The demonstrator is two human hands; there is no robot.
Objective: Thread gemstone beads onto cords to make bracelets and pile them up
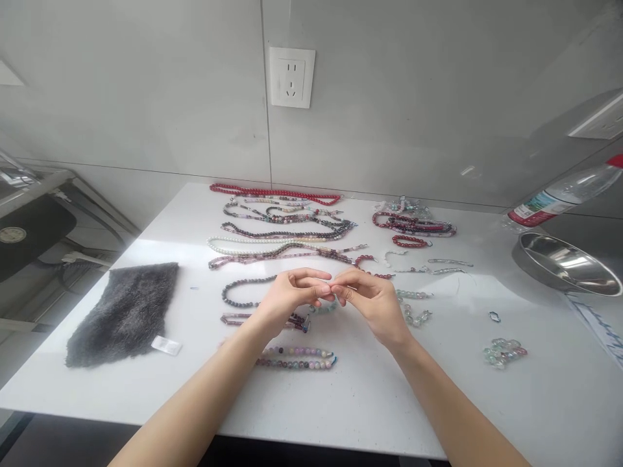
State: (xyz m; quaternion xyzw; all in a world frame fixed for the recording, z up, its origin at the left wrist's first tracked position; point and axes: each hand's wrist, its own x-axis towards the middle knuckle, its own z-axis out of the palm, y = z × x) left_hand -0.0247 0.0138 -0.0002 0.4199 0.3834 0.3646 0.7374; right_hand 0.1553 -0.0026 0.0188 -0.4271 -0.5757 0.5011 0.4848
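My left hand (292, 297) and my right hand (370, 301) meet above the white table (370, 402), their fingertips pinched together. Anything between them is too small to see. Below my left hand lies a strand of dark grey round beads (241, 293), partly hidden by my wrist. Nearer me, a double row of purple and mixed stone beads (296, 357) lies under my forearms. Pale green glass beads (413, 316) sit just beyond my right hand. Farther back, several strands stretch across the table, including red beads (275, 192) and white pearls (253, 244).
A grey fuzzy cloth (124, 316) lies at the table's left, with a small white label (166, 346) at its corner. A steel bowl (564, 264) and a plastic bottle (567, 194) stand at the right. A wall socket (292, 76) is above the table's back edge.
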